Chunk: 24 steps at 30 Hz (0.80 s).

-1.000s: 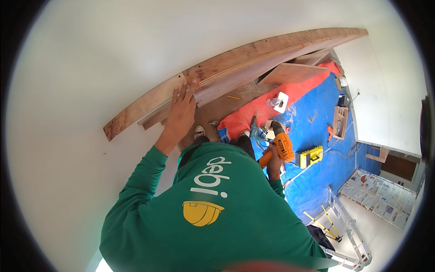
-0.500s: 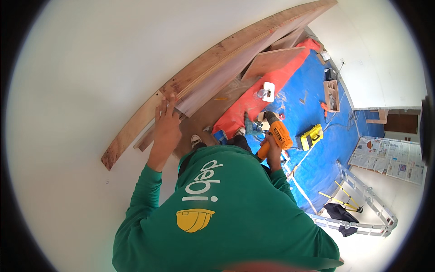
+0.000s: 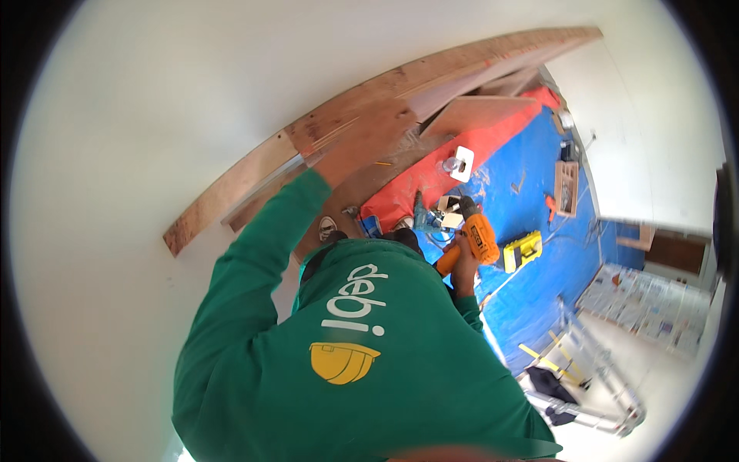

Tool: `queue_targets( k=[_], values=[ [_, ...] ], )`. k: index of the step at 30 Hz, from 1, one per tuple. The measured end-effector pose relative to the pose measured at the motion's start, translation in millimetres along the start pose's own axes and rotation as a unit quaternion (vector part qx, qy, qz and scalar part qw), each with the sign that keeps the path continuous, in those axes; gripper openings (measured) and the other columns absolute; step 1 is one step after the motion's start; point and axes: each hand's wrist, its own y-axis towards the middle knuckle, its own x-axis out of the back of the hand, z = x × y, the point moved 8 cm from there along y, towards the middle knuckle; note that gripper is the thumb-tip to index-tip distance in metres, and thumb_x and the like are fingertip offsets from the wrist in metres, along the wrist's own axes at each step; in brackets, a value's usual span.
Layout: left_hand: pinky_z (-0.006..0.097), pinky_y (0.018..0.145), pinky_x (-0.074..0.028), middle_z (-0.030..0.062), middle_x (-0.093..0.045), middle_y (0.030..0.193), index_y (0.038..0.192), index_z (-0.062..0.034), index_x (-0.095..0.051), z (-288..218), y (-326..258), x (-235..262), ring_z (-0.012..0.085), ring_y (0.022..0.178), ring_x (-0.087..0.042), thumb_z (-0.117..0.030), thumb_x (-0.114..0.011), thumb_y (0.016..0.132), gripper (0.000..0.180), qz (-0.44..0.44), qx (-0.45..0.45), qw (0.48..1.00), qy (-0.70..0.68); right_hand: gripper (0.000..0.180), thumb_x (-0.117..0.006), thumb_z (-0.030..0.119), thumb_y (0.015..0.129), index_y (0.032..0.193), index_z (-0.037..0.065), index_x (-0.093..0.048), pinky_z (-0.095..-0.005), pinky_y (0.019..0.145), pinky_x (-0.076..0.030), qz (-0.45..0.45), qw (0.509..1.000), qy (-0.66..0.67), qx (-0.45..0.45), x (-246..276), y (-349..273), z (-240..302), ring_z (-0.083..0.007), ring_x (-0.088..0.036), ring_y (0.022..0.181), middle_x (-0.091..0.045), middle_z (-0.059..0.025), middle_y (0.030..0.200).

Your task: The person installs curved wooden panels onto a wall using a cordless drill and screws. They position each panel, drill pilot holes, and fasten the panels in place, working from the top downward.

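plank: long wooden plank (image 3: 231,185) set against the white wall (image 3: 154,92), overhead
left hand: left hand (image 3: 366,142) pressed flat on the plank, fingers spread, gripping nothing
right hand: right hand (image 3: 464,266) closed around an orange power drill (image 3: 473,239), below the plank
below the plank: blue tarp (image 3: 531,208), yellow case (image 3: 522,251)

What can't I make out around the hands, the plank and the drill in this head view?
- Left hand on the wooden plank: blurred, so finger positions and grip cannot be told.
- Orange drill in the right hand: its tip is hidden behind the drill body, and the trigger finger is too small.
- Fixings in the plank: too small.
- Green sweatshirt: hides the floor below it.
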Motion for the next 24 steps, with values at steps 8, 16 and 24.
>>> queue_targets(
  k=[8,16,24],
  values=[
    [0.044,0.097,-0.055,0.0078,-0.064,0.119,0.118,-0.013,-0.067,37,-10,-63,0.0267,0.118,-0.065,-0.019,-0.062,0.096,0.023,0.068,0.014,0.988,0.137,0.032,-0.07,0.015,0.097,0.125,0.002,-0.061,-0.035,0.06,-0.055,-0.044,0.998,0.048,-0.002,18,-11,-2,-0.0188,-0.063,0.065,-0.063,-0.006,0.083],
    [0.04,0.086,-0.058,0.0066,-0.071,0.11,0.108,-0.0141,-0.076,33,-11,-35,0.0275,0.101,-0.07,-0.022,-0.071,0.097,0.014,-0.034,0.108,0.992,-0.063,0.032,-0.067,0.012,0.098,0.126,-0.002,-0.059,-0.0339,0.068,-0.055,0.013,1.0,0.022,-0.002,13,-24,20,-0.0186,-0.065,0.072,-0.062,-0.0065,0.082],
    [0.031,0.085,-0.06,0.002,-0.073,0.103,0.117,-0.0084,-0.073,-25,-68,-128,0.0146,0.097,-0.07,-0.025,-0.067,0.11,0.019,-0.036,0.508,0.447,-0.735,0.035,-0.069,0.014,0.097,0.128,-0.004,-0.064,-0.0329,0.081,-0.057,0.116,0.993,-0.012,0.015,-23,-51,69,-0.0171,-0.071,0.086,-0.071,-0.0067,0.09]
  ],
)
